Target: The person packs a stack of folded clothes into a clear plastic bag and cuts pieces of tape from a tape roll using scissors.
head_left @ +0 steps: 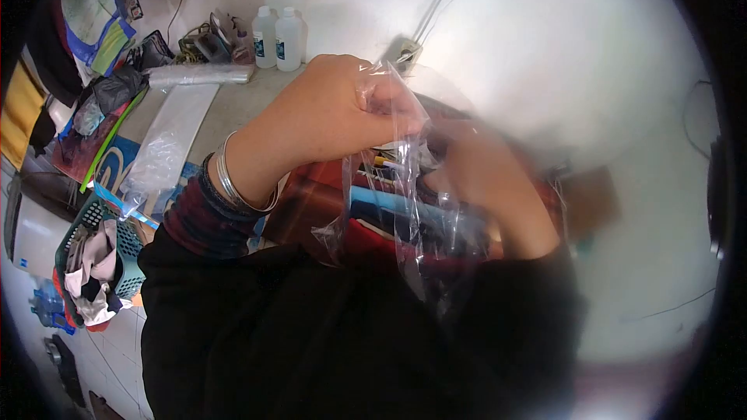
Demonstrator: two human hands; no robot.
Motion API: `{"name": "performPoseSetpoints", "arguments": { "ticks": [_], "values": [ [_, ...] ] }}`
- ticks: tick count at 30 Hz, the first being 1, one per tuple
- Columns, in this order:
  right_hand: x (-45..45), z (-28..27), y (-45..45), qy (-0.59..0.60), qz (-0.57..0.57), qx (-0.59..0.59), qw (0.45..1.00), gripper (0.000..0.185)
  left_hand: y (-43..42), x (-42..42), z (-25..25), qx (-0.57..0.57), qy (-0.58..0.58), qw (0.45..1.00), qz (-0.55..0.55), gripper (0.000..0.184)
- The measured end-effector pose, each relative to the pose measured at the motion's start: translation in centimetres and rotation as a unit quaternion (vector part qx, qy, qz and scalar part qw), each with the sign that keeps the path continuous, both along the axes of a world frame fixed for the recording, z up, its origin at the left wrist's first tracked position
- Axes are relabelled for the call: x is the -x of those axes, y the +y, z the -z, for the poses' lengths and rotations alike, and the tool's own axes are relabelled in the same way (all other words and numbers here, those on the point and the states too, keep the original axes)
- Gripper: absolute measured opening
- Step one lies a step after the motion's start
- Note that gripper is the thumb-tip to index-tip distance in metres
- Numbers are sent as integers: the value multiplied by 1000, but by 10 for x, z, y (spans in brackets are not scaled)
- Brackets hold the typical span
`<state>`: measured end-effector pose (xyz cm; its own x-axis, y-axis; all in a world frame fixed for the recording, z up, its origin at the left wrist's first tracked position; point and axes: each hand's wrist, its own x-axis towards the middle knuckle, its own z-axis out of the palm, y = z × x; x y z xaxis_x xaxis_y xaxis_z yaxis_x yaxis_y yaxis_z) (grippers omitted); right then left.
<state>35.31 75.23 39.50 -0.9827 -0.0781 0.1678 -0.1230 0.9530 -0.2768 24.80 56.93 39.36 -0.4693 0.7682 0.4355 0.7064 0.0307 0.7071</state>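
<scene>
While the left hand (342, 101), just above mid-view towards 12 o'clock, is closed on a thin, clear plastic bag (408, 237), the right hand (463, 163), towards 2 o'clock, is motion-blurred; can't tell if it's open, closed or gripping. Bag hangs from the left fingers down towards 6 o'clock, in front of folded light-blue cloth (380, 200) and folded red cloth (369, 239). Main risk: film splits at the pinch, cause would be the hands pulling against each other on thin, creased material. Second: the silver metal bangles (224, 175) on the left wrist, at 9 o'clock, snag loose film if it swings that way. Third: bag sides cling together, so fingers miss the opening. Low risk: a wide reach knocks the two translucent white bottles (288, 40) at 11 o'clock.
</scene>
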Motion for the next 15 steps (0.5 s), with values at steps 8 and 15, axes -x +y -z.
{"name": "performPoseSetpoints", "arguments": {
  "ticks": [8,15],
  "values": [
    [-2,-2,-6,69,-28,-23,997,36,-4,-1,-3,-39,52,998,25,13],
    [-4,6,5,90,-37,21,995,30,-35,1,-31,-145,19,988,48,13]
  ]
}}
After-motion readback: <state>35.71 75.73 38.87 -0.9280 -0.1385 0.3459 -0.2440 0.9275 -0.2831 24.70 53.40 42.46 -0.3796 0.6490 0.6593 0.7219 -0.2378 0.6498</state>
